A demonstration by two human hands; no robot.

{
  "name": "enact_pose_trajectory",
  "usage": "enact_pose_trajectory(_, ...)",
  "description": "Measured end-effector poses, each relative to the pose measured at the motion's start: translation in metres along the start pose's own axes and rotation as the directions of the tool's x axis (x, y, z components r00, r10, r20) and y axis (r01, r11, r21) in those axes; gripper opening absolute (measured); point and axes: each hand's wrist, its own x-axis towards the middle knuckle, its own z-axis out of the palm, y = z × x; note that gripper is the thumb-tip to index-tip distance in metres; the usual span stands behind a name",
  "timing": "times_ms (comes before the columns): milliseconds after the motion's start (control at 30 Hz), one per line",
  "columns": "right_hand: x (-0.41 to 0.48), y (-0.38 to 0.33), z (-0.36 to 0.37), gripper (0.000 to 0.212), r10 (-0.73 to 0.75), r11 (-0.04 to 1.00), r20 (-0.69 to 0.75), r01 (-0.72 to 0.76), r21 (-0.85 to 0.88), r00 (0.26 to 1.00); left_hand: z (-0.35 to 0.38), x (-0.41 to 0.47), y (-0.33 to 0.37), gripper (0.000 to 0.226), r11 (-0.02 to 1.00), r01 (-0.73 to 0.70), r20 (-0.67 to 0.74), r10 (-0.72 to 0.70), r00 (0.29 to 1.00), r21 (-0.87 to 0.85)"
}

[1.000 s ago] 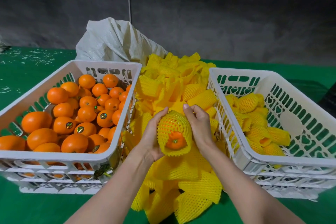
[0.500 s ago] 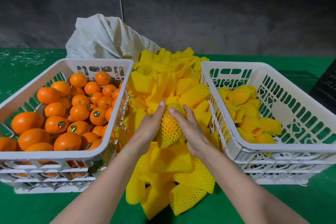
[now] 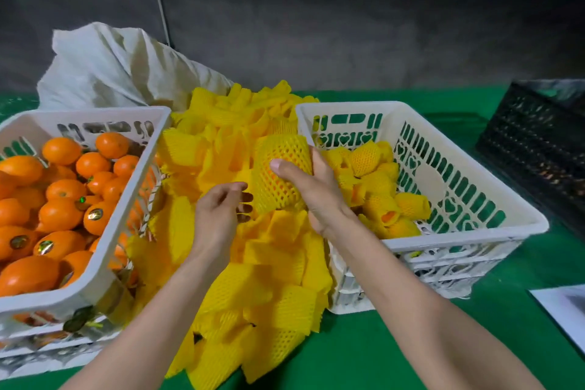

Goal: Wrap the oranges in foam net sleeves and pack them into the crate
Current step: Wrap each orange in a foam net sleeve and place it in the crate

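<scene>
My right hand (image 3: 311, 191) grips an orange wrapped in a yellow foam net sleeve (image 3: 280, 168), held above the sleeve pile beside the left wall of the right white crate (image 3: 468, 222). Several wrapped oranges (image 3: 373, 180) lie inside that crate. My left hand (image 3: 220, 214) hovers just left of the wrapped orange with fingers loosely curled, holding nothing. The left white crate (image 3: 104, 250) is full of bare oranges (image 3: 63, 209). A pile of loose yellow foam net sleeves (image 3: 253, 294) lies between the two crates.
A white woven sack (image 3: 117, 70) slumps behind the left crate. A black crate (image 3: 538, 142) stands at the far right on the green table (image 3: 364, 358). A white sheet (image 3: 563, 310) lies at the right edge. A dark wall is behind.
My right hand has carried the wrapped orange right toward the right crate. My left hand has let go of it and stays behind. The view has swung to the right.
</scene>
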Motion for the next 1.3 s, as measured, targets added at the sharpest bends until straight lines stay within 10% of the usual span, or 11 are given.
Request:
enact_pose_trajectory(200,0.053,-0.008,-0.084,0.067,-0.013,0.997,-0.301,-0.01,-0.073,0.954,0.087,0.001,0.008,0.025,0.908,-0.362,0.38,0.266,0.886,0.21)
enact_pose_trajectory(367,0.098,0.001,-0.15,0.082,0.073,0.93,-0.417,-0.213,-0.3,0.906,0.14,0.01,-0.005,0.016,0.602,-0.638,0.61,0.294,0.736,0.479)
enact_pose_trajectory(533,0.118,0.007,-0.198,0.084,0.114,0.467,-0.399,-0.403,-0.787,0.91,0.143,0.011,-0.025,0.019,0.538,-0.632,0.605,0.259,0.753,0.558)
enact_pose_trajectory(700,0.121,0.023,-0.201,0.088,0.124,0.31,-0.401,-0.419,-0.853,0.908,0.142,0.008,-0.025,0.019,0.55,-0.633,0.582,0.295,0.758,0.545)
enact_pose_trajectory(1000,0.098,0.001,-0.105,0.034,-0.393,0.37,0.19,0.344,-0.863,0.9,0.102,-0.001,-0.026,0.022,0.701,-0.496,0.249,0.432,0.867,0.513)
enact_pose_trajectory(1167,0.074,0.0,-0.035,0.026,-0.29,0.423,0.462,0.545,-0.724,0.838,0.036,0.019,-0.02,0.02,0.774,-0.344,0.057,0.372,0.926,0.532)
enact_pose_trajectory(1300,0.068,0.021,0.032,0.043,0.075,0.246,0.637,0.604,-0.758,0.768,-0.022,0.031,-0.011,0.017,0.815,-0.223,-0.07,0.306,0.95,0.534)
